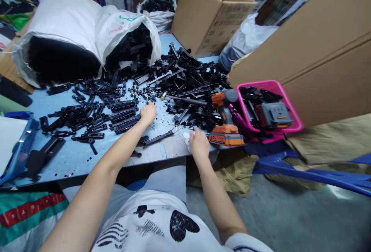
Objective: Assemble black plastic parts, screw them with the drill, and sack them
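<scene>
My left hand [148,113] reaches to the small loose screws and black bits [142,92] in the middle of the blue table. Its fingers are curled down, and whatever they pinch is too small to make out. My right hand [198,143] is closed at the table's front edge, beside a small white round piece [186,136]; what lies within its fingers is hidden. Between the hands lies a long black bar-shaped part [158,138]. A row of similar black parts [124,114] lies left of my left hand. An orange cordless drill [224,118] stands right of my right hand.
Behind lie a heap of black parts [188,76], a hammer-like tool [182,99] and white sacks [66,24]. A pink basket [295,118] holds parts and a grey battery [276,114]. Cardboard boxes [199,16] stand behind; a blue tray [21,147] is at left.
</scene>
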`<state>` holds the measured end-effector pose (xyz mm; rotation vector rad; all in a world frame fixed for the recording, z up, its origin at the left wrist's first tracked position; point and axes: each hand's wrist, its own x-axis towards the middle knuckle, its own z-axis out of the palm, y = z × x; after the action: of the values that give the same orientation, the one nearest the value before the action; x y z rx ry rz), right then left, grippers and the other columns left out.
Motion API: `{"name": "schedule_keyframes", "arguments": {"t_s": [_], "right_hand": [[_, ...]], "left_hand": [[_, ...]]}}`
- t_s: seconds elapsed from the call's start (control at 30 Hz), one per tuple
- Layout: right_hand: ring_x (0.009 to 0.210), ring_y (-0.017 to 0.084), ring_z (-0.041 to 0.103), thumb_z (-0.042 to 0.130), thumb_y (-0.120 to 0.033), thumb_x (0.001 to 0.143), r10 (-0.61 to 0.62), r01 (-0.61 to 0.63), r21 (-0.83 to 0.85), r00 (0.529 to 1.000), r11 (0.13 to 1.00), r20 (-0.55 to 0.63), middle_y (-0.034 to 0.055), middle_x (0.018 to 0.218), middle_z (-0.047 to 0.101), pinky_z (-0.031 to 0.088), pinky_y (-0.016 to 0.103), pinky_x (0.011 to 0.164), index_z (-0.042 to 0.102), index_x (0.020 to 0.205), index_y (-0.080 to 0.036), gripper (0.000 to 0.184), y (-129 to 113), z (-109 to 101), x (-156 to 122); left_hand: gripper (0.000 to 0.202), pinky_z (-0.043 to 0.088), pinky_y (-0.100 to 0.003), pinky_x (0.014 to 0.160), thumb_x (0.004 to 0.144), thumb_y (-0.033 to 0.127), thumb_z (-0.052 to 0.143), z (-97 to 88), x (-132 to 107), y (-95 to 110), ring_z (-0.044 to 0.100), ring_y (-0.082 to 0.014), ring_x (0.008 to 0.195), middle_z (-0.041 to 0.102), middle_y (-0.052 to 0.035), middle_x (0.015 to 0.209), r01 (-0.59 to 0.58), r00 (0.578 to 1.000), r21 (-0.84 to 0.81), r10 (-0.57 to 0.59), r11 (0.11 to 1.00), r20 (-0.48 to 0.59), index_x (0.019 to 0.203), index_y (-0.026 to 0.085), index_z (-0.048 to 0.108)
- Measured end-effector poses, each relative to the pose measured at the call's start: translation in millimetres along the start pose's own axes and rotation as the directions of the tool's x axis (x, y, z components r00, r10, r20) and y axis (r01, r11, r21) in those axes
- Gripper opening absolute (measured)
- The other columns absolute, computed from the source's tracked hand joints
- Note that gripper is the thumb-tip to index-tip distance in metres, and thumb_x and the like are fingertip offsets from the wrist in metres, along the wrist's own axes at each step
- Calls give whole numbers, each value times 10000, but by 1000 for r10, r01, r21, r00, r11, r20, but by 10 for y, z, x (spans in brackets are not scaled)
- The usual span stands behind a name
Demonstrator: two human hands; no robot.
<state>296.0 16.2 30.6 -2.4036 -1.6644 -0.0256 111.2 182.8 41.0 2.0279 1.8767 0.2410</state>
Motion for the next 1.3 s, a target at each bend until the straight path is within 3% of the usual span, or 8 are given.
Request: {"name": "schedule_keyframes", "arguments": {"t_s": [0.1,0.27,0.47,0.63,0.83,0.97,1.13,1.3], "right_hand": [[836,321,652,336,-250,922,298,-279,-171,950,945,98,260,936,627,479,400,685,554,1144,-33,379,274,2,131],[858,305,656,306,-86,850,255,-219,-200,951,955,176,265,985,619,480,384,686,579,1078,-59,357,329,136,278],[841,240,642,467,-164,784,-80,15,288,974,958,213,136,925,656,470,350,776,567,1117,-122,350,59,238,271],[742,162,644,538,-338,835,-514,301,802,858,516,9,43,883,656,520,282,699,560,1121,-210,314,-720,351,100],[770,173,667,528,-369,873,-641,488,745,760,455,-106,58,934,682,535,278,687,605,995,-213,212,-1085,573,60],[787,173,672,449,-323,926,-752,660,604,643,448,-145,65,932,693,528,270,699,591,1032,-209,210,-1007,561,73],[900,182,658,436,-361,939,-859,792,475,494,382,-133,93,1034,677,524,271,751,575,1112,-194,278,-960,471,14],[942,217,627,462,-501,897,-906,864,327,420,383,-47,130,1103,642,501,314,766,496,1258,-163,495,-800,450,75]], "left_hand": [[228,457,-340,794,886,160,450,54,121,80,629,-288,974,651,-232,1000,2,1000,4,-2,1000,30,1027,45,587],[206,470,-315,834,827,142,498,-84,-347,-339,630,-228,929,665,-130,970,-144,985,-102,133,984,-112,986,115,626],[230,548,-288,751,833,288,557,-206,-1409,-1241,635,-140,767,644,-54,943,-280,889,-483,34,830,-457,1011,168,640],[241,573,-301,742,816,313,605,93,-1835,-1478,650,-147,783,646,-67,928,-274,808,-568,-134,776,-573,988,152,654],[227,577,-288,721,820,286,611,234,-1918,-1595,650,-138,778,638,-71,944,-256,717,-517,-198,817,-669,996,144,638],[194,569,-287,729,843,231,583,174,-1951,-1645,651,-153,807,651,-76,920,-308,696,-334,-28,891,-717,1010,142,626],[216,529,-317,833,891,171,492,104,-1978,-1645,642,-184,934,667,-109,998,-391,734,-21,298,920,-610,1072,147,609],[216,434,-449,898,894,250,507,36,-2001,-1629,579,-277,1063,653,-129,1103,-307,775,230,382,924,-503,1050,173,636]]}}
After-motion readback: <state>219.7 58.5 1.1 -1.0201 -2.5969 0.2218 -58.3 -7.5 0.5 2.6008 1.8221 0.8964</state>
